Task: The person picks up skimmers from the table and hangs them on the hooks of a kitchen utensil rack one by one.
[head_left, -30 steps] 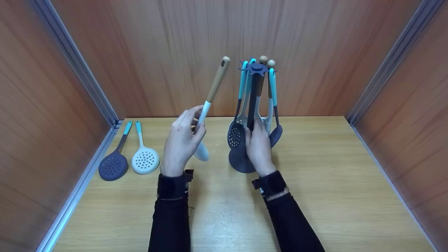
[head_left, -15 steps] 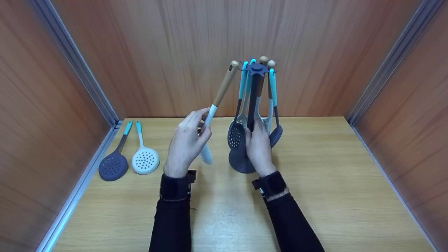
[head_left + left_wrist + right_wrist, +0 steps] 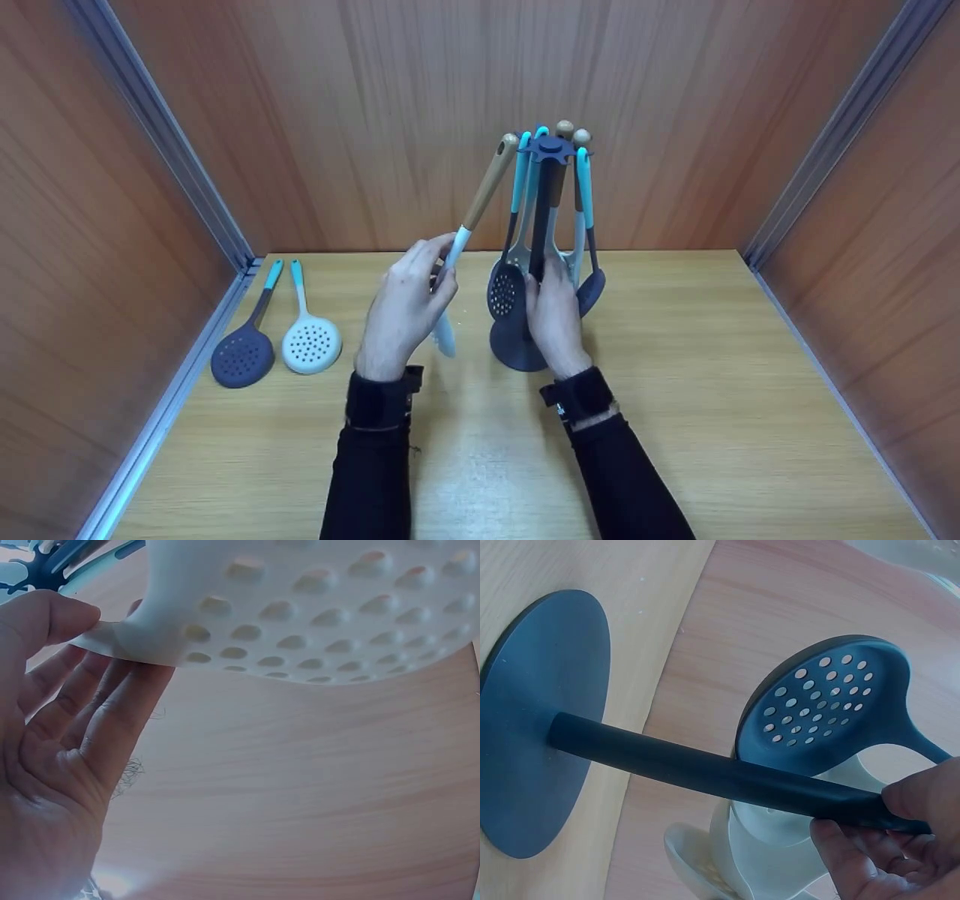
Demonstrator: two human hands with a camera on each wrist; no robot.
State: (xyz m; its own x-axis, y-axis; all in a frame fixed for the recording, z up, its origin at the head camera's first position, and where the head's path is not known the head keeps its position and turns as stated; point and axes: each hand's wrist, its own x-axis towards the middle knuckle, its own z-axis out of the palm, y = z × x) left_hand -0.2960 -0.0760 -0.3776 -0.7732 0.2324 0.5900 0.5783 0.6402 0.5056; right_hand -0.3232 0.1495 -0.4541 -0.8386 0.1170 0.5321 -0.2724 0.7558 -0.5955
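My left hand (image 3: 401, 311) pinches the neck of a white skimmer with a wooden handle (image 3: 489, 184). The skimmer's perforated head (image 3: 300, 607) fills the top of the left wrist view. Its handle tip is close to the left side of a dark utensil stand (image 3: 551, 148); whether they touch I cannot tell. With my right hand (image 3: 557, 322) I grip the stand's post (image 3: 705, 771). Around it hang several utensils, among them a dark skimmer (image 3: 507, 291) and a dark ladle (image 3: 592, 291), some with turquoise handles, others wooden. My hand partly hides the white ones behind.
On the table's left lie a dark skimmer (image 3: 243, 355) and a white skimmer (image 3: 311, 345), both with turquoise handle ends. Wooden walls (image 3: 375, 112) enclose the table at the back and sides. The stand's round base (image 3: 540, 727) rests on the tabletop.
My left hand has moved right, bringing the wooden-handled skimmer's handle tip nearer the stand's top, with the handle leaning further right. My right hand and the stand have stayed put.
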